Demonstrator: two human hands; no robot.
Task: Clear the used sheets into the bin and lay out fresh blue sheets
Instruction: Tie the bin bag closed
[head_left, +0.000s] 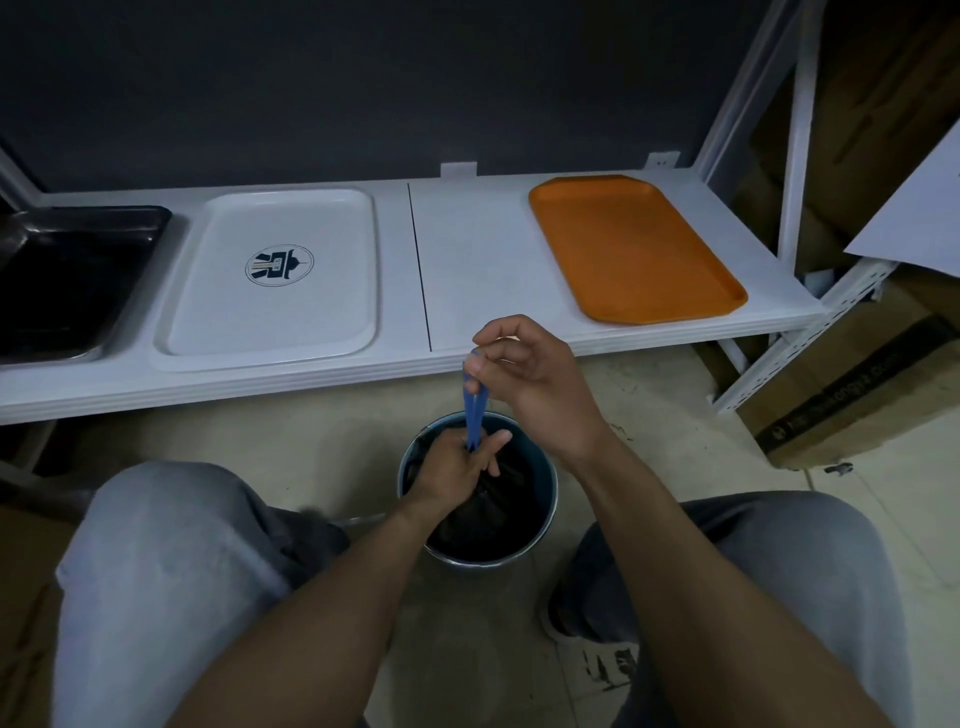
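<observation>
A narrow, scrunched blue sheet (474, 415) stretches upright between my two hands above the round bin (545, 499) on the floor. My right hand (524, 379) pinches its top end just in front of the shelf edge. My left hand (457, 462) grips its lower end inside the bin's mouth. The bin has a dark liner and dark contents. On the white shelf (467, 249) lie a black tray (67, 280) at the left, a white tray (275, 280) with a round logo, and an orange tray (634, 249) at the right; none has a sheet on it.
My knees in grey trousers flank the bin. Cardboard boxes (852, 395) stand on the floor at the right beside the white rack leg (795, 358). A white paper sheet (924, 208) hangs in at the far right edge.
</observation>
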